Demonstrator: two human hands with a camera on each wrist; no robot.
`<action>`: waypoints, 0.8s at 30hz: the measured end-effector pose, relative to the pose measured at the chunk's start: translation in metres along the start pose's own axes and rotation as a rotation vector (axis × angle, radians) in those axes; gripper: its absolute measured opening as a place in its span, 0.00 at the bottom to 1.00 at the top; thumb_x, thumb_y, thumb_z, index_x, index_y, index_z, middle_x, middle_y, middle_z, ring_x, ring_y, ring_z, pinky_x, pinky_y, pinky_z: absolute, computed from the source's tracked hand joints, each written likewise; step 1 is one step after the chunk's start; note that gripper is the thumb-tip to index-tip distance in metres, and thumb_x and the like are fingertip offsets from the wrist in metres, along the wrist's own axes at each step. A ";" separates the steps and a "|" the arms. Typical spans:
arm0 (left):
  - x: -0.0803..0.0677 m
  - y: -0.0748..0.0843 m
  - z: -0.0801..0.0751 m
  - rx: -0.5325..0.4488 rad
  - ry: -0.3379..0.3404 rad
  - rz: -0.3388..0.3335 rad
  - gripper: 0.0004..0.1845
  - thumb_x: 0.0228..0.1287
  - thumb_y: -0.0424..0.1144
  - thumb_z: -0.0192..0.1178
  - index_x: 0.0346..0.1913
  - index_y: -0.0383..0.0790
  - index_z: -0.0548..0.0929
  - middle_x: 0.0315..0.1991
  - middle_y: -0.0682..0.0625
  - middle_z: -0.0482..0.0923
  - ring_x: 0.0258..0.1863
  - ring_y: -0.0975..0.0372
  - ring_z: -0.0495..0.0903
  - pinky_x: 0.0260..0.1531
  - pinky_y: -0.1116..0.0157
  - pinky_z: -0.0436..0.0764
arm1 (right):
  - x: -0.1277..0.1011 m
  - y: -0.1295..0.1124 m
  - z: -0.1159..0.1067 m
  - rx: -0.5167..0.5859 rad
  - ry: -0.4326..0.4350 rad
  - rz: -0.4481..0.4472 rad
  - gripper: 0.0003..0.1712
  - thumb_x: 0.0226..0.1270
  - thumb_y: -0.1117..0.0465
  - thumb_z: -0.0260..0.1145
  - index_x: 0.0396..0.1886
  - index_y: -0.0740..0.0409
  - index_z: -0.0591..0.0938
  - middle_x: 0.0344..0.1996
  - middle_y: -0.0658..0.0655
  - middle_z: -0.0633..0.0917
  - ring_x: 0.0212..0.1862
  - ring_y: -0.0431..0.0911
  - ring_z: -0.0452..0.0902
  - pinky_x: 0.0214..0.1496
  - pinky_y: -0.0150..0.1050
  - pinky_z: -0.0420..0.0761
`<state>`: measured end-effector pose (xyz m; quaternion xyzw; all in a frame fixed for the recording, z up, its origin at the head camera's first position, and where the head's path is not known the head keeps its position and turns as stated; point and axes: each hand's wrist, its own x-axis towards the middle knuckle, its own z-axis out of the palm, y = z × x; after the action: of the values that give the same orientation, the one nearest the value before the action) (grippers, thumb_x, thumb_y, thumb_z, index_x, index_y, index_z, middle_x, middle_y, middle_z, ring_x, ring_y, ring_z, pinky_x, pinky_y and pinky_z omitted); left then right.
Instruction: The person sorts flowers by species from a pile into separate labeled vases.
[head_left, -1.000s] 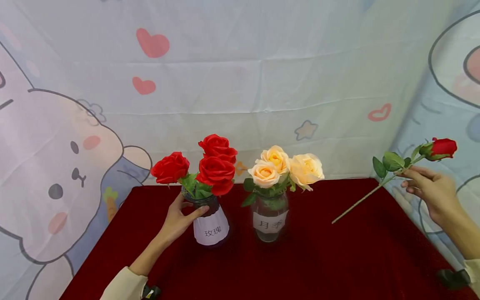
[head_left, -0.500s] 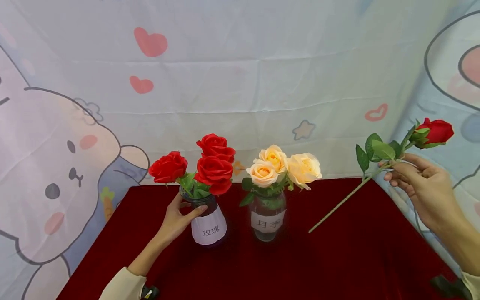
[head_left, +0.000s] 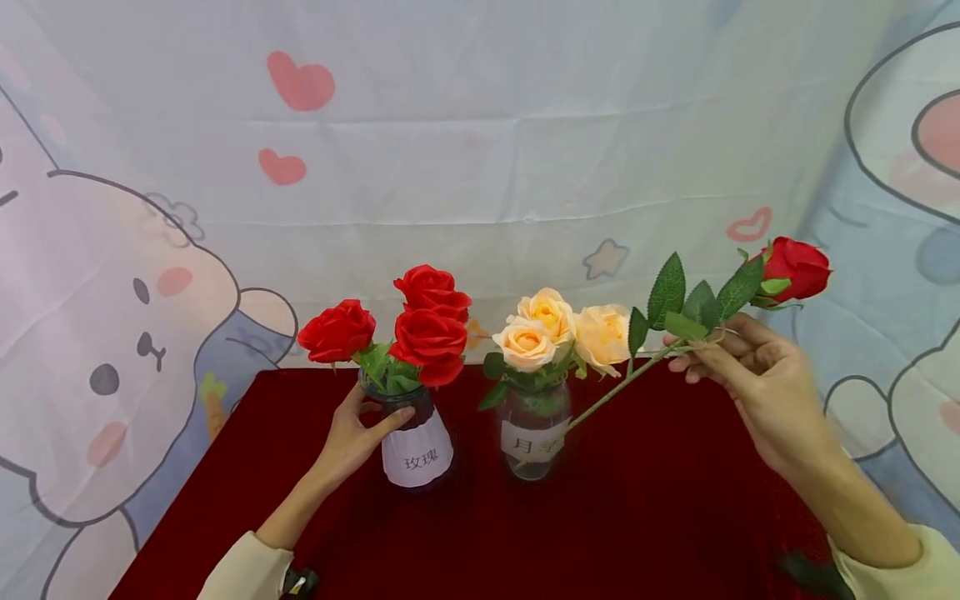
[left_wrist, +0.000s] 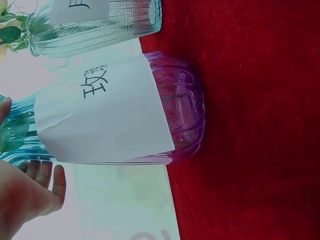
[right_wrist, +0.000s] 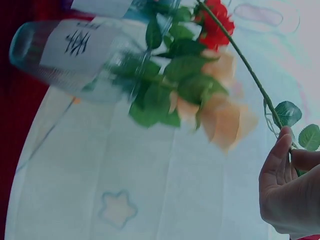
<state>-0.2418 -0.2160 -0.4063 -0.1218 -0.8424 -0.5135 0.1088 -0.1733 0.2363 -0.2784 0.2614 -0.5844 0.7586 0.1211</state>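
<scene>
I am seeing the left hand (head_left: 352, 437) curling around the neck of the purple jar (head_left: 417, 446) of red roses; its fingertips are hiding behind the glass, and only the left wrist view is showing the jar's ribbed belly. The clear jar (head_left: 534, 433) is standing just beside. The right hand (head_left: 757, 379) is pinching the loose red rose (head_left: 795, 268), stem running low-left across that jar, bloom pointing upper-right; the right wrist view is blurring the peach blooms.

Bright, even light; soft shadows; right wrist view blurred (motion); edges bowed.
</scene>
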 end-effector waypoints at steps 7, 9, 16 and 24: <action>0.000 0.003 -0.001 -0.005 -0.007 -0.016 0.34 0.67 0.42 0.68 0.73 0.43 0.67 0.68 0.41 0.73 0.63 0.47 0.74 0.59 0.46 0.78 | 0.007 0.003 0.046 -0.143 -0.022 -0.033 0.16 0.74 0.76 0.58 0.57 0.63 0.80 0.42 0.53 0.92 0.38 0.44 0.90 0.41 0.35 0.87; 0.000 0.003 0.000 -0.009 -0.011 -0.018 0.34 0.68 0.42 0.67 0.74 0.44 0.67 0.69 0.41 0.73 0.64 0.46 0.74 0.59 0.45 0.78 | 0.010 0.005 0.057 -0.155 -0.023 -0.043 0.19 0.73 0.76 0.59 0.60 0.63 0.79 0.43 0.52 0.92 0.39 0.43 0.90 0.41 0.35 0.87; 0.001 0.002 -0.001 -0.015 -0.005 -0.025 0.35 0.68 0.43 0.67 0.74 0.44 0.66 0.69 0.41 0.72 0.62 0.46 0.74 0.57 0.47 0.80 | 0.021 0.025 0.090 -0.140 0.002 -0.139 0.19 0.71 0.77 0.60 0.58 0.60 0.80 0.45 0.49 0.91 0.39 0.42 0.90 0.40 0.34 0.86; 0.001 -0.001 -0.001 0.003 -0.010 -0.037 0.35 0.68 0.43 0.68 0.74 0.43 0.66 0.68 0.41 0.73 0.61 0.47 0.75 0.56 0.48 0.79 | 0.034 0.043 0.112 -0.208 0.034 -0.207 0.17 0.69 0.78 0.61 0.55 0.66 0.81 0.43 0.45 0.91 0.39 0.40 0.88 0.42 0.35 0.87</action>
<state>-0.2428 -0.2172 -0.4064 -0.1088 -0.8458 -0.5136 0.0951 -0.1942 0.1133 -0.2756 0.2936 -0.6275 0.6818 0.2348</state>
